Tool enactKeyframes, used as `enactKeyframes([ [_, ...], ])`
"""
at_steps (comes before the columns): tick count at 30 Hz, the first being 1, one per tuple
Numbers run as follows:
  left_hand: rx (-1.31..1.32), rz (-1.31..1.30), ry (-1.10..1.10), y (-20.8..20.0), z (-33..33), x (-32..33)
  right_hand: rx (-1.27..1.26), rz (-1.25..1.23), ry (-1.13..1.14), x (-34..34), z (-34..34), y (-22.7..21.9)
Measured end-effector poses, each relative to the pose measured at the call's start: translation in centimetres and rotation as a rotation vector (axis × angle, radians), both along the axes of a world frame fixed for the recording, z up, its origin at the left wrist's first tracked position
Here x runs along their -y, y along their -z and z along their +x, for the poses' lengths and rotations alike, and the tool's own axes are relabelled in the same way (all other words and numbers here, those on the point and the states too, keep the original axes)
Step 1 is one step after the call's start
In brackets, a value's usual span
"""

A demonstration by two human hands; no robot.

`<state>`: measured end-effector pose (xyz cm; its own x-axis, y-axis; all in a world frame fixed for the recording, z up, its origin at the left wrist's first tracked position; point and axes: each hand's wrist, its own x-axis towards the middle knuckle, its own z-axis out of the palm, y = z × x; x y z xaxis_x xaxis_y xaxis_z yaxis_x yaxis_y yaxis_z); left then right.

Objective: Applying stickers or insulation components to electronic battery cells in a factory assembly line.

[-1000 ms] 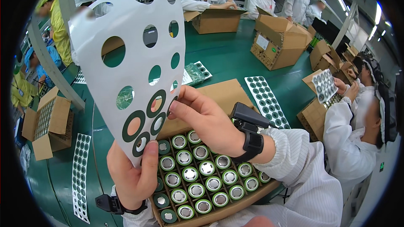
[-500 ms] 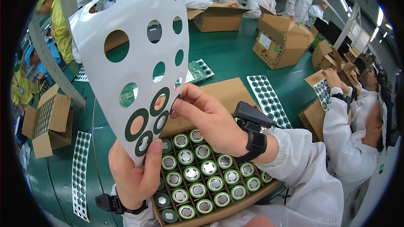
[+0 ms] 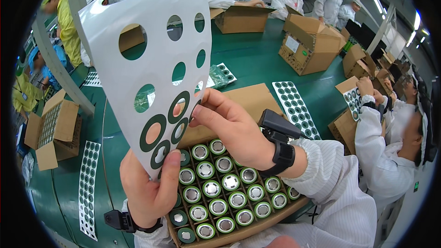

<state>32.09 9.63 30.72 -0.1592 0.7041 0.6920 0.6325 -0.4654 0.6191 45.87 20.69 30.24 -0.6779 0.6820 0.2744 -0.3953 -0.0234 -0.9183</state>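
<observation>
My left hand (image 3: 149,190) grips the lower end of a white backing sheet (image 3: 108,59), thumb in front. The sheet stands up, curved, with rows of round holes. Several dark green ring stickers (image 3: 143,137) remain near its lower end. My right hand (image 3: 234,131) pinches thumb and finger at a ring on the sheet's right edge, partly hidden by the fingers. Below both hands is a cardboard box (image 3: 280,217) of upright cylindrical battery cells (image 3: 230,182) with green rims, set in dividers. Dark green rings cover the tops of some left-column cells (image 3: 178,217).
Ring-sticker sheets lie on the green table (image 3: 257,59): one at left (image 3: 89,188), one at right (image 3: 296,110). Open cartons stand at left (image 3: 66,124) and far right (image 3: 312,41). A co-worker's hands (image 3: 366,87) hold another sheet at right. Other people sit across the table.
The sheet and both hands sit slightly further right in the picture, as does most of the scene. My grip on the sheet looks the same.
</observation>
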Motion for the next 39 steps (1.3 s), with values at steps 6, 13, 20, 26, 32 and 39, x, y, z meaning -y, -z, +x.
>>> enactKeyframes([
  [6, -0.009, -0.064, 0.02, 0.1, 0.0, 0.3, -0.017, 0.006, -0.015, -0.3, 0.1, 0.5],
  [13, -0.015, -0.01, 0.007, 0.1, 0.1, -0.1, -0.019, 0.01, -0.005, -0.2, 0.0, 0.4],
  [20, 0.008, -0.111, 0.031, -0.4, 0.3, 0.3, -0.038, -0.012, -0.002, -0.2, 0.0, 0.5],
  [26, -0.047, -0.07, 0.034, -0.3, 0.3, 0.0, -0.03, -0.018, 0.015, -0.2, 0.2, 0.3],
  [32, -0.077, -0.142, 0.029, -0.6, 0.1, 0.2, -0.022, 0.005, 0.023, -0.3, 0.3, 0.2],
  [39, -0.183, -0.214, 0.064, -1.4, -0.6, 0.6, -0.106, 0.011, 0.111, -0.8, 0.0, 0.6],
])
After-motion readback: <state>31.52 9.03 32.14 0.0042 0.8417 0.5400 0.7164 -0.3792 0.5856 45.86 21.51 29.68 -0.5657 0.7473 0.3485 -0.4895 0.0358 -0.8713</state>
